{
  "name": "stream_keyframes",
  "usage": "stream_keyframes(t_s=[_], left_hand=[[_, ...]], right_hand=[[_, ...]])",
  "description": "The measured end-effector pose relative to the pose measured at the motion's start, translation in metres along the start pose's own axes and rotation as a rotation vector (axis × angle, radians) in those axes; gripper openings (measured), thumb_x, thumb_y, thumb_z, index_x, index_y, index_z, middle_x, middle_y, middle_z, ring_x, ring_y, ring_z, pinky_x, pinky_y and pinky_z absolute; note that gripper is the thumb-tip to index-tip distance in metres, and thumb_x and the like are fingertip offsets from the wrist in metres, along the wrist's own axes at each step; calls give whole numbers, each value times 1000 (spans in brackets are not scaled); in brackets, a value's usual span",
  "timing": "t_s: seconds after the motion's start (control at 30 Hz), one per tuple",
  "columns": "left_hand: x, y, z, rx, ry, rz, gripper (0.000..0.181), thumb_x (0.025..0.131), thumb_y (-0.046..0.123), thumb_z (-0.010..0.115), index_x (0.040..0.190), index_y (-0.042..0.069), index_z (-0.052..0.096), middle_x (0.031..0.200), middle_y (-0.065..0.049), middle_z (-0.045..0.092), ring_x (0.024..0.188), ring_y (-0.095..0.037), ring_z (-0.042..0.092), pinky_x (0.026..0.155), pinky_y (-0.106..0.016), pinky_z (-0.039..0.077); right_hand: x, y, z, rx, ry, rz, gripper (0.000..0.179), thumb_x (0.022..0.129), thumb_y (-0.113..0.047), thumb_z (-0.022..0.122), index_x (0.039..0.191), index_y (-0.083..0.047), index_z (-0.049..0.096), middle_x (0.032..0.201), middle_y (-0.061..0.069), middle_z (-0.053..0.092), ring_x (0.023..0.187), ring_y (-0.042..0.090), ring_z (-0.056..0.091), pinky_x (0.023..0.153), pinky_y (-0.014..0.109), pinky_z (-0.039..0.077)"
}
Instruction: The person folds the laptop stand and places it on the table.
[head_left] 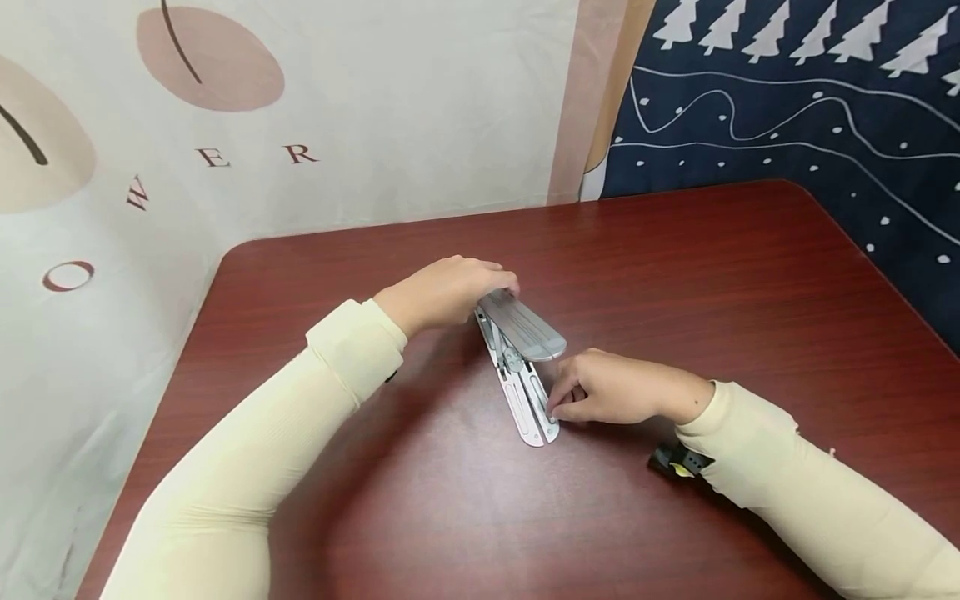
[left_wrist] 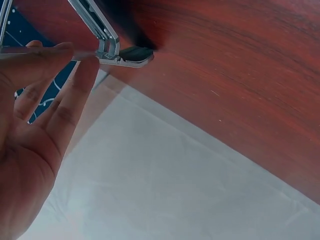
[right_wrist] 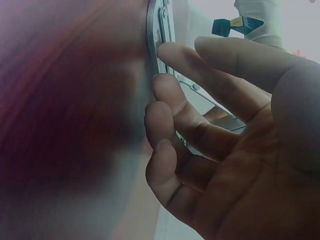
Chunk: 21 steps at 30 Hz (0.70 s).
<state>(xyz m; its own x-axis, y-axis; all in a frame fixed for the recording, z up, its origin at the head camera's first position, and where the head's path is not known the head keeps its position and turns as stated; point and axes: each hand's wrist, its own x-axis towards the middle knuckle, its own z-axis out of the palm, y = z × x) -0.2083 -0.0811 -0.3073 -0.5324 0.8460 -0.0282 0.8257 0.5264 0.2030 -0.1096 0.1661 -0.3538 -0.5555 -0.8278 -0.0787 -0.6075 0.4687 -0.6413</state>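
Observation:
A silver folding laptop stand [head_left: 525, 333] stands partly unfolded on the table, its grey top raised at a slant over a slotted base [head_left: 527, 410]. My left hand [head_left: 457, 292] holds the stand at its far end. In the left wrist view, the fingers and thumb of my left hand [left_wrist: 45, 110] pinch the thin metal plate, and a hinged bracket [left_wrist: 102, 32] shows beyond. My right hand [head_left: 611, 387] pinches the base's right edge close to its near end. Seen from the right wrist, the curled fingers [right_wrist: 165, 92] lie against the metal edge [right_wrist: 159, 30].
The reddish-brown wooden table [head_left: 675, 275] has rounded far corners. A pale cloth [head_left: 420, 108] with printed letters hangs behind it, and a dark blue cloth [head_left: 750, 117] with white trees hangs at the right. A black wrist device [head_left: 675, 460] sits under my right sleeve.

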Motion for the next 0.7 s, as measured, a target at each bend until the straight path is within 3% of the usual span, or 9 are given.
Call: stream_keyframes(t_s=[0.37, 0.5, 0.7], left_hand=[[3, 11, -2, 26, -46, 28, 61, 74, -24, 60, 114, 21, 65, 113, 2, 66, 96, -18, 66, 81, -34, 54], [2, 11, -1, 44, -45, 33, 64, 73, -25, 62, 116, 21, 64, 112, 1, 65, 92, -19, 67, 78, -31, 54], [-1, 12, 4, 38, -26, 44, 62, 75, -24, 58, 118, 21, 64, 114, 2, 66, 99, -18, 67, 85, -36, 54]], right_hand=[[6, -10, 3, 48, -61, -23, 17, 92, -10, 66, 103, -10, 79, 71, -11, 62, 61, -7, 50, 58, 17, 47], [8, -12, 5, 45, -69, -33, 18, 93, -10, 65, 105, -11, 79, 75, -10, 63, 64, -7, 51, 60, 17, 48], [12, -13, 6, 71, -78, -10, 18, 93, -11, 66, 106, -11, 79, 71, -9, 66, 61, -6, 52, 58, 16, 46]])
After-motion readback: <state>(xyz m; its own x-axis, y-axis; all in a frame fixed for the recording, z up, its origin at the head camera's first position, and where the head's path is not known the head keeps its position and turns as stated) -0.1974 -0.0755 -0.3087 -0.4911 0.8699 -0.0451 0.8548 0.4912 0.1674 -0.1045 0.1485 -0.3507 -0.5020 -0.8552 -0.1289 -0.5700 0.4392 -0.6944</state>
